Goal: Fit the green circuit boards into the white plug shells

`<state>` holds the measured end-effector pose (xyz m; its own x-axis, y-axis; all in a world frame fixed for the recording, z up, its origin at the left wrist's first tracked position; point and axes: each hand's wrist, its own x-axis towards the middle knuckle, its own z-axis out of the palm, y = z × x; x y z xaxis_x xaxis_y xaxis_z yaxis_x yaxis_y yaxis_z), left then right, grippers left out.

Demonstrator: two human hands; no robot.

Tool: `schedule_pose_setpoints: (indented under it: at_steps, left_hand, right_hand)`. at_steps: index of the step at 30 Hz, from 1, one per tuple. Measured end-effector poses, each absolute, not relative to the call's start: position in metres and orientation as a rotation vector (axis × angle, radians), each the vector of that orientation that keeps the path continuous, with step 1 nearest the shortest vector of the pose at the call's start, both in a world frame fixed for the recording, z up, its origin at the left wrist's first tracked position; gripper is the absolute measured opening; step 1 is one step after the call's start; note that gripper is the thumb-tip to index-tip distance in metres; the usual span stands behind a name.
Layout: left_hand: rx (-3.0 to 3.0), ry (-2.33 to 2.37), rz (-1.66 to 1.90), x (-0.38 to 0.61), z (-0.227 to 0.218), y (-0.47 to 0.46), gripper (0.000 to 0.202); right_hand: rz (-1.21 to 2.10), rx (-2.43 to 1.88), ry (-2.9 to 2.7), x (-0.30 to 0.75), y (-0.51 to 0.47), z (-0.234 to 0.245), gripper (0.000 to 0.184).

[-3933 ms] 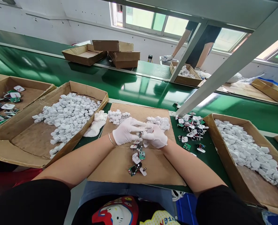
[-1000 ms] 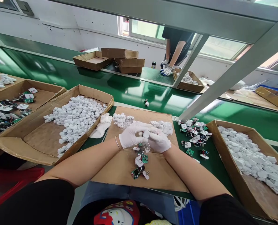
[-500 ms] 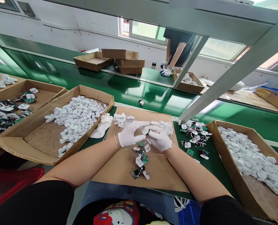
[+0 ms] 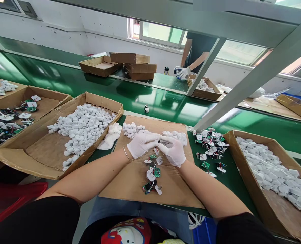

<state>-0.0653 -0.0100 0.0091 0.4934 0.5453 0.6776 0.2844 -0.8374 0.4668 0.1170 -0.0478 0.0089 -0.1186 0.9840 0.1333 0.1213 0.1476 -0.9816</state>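
My left hand (image 4: 142, 144) and my right hand (image 4: 174, 149), both in white gloves, meet over a cardboard sheet (image 4: 130, 183). Their fingertips pinch a small electronic part (image 4: 159, 141) between them; a dark bit and a white and reddish piece show, while the rest is hidden by the fingers. Just below lie several green circuit boards (image 4: 157, 172) with wires and white pieces attached. Beyond my hands, small white plastic pieces sit in two piles, a left pile (image 4: 131, 129) and a right pile (image 4: 177, 136).
Boxes of white pieces stand left (image 4: 28, 153) and right (image 4: 242, 162). A heap of wired boards (image 4: 213, 144) lies beside the sheet. One small part (image 4: 146, 108) rests on the green belt (image 4: 130, 98). A slanted metal post (image 4: 242, 84) rises at right. Opposite, a gloved co-worker (image 4: 182, 73) stands.
My fingertips have drawn together around the small part, covering more of it. The part on the belt has shifted left. The co-worker's hands have come up and together.
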Motion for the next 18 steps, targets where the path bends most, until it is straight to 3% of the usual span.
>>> schedule_pose_setpoints:
  at_steps: [13, 18]
  left_hand:
    - [2.356, 0.834, 1.243, -0.056, 0.005, -0.019, 0.029]
    - [2.374, 0.854, 1.127, -0.057, 0.008, -0.017, 0.030]
  right_hand:
    - [0.735, -1.154, -1.631, 0.113, -0.054, 0.005, 0.037]
    - [0.934, -1.211, -1.526, 0.115, -0.047, 0.003, 0.040]
